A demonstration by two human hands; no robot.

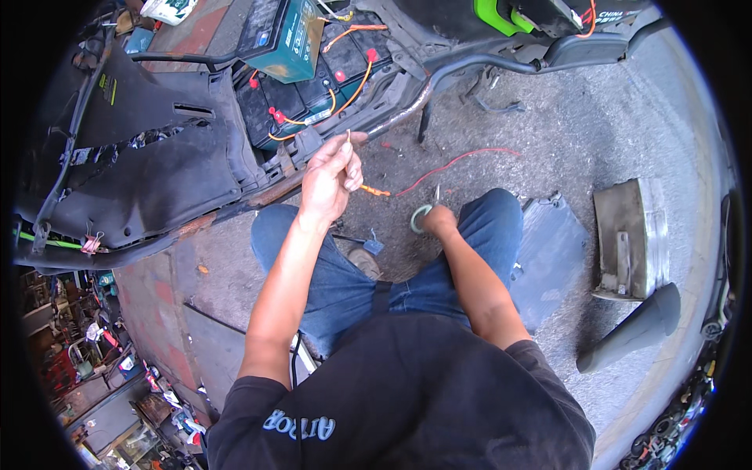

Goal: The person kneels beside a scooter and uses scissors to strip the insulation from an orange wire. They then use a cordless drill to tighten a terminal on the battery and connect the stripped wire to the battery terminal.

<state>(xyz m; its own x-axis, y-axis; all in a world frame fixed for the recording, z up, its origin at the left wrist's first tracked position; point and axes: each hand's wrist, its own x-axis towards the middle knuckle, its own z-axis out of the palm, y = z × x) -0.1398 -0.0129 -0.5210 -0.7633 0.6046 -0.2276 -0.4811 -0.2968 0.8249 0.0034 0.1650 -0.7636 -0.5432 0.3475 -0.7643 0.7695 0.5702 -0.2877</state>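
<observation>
My left hand (330, 176) is raised in front of the scooter frame, fingers pinched on an orange wire (374, 190) whose pale end pokes up above the fingertips; an orange-tipped length dangles below. My right hand (439, 219) is lower, between my knees, closed on scissors (420, 215) with a pale green handle, blades pointing up. Beyond my left hand, teal-and-black batteries (286, 51) sit in the scooter's open floor (157, 180), linked by orange wires with red terminal covers. A thin red wire (478, 153) lies on the concrete.
At the right lie a dark flat panel (548, 251), a bent metal box (630, 235) and a dark tube (627, 329). Cluttered tools and parts (94, 360) fill the lower left. A black plastic piece with bright green trim (509, 16) is at the top.
</observation>
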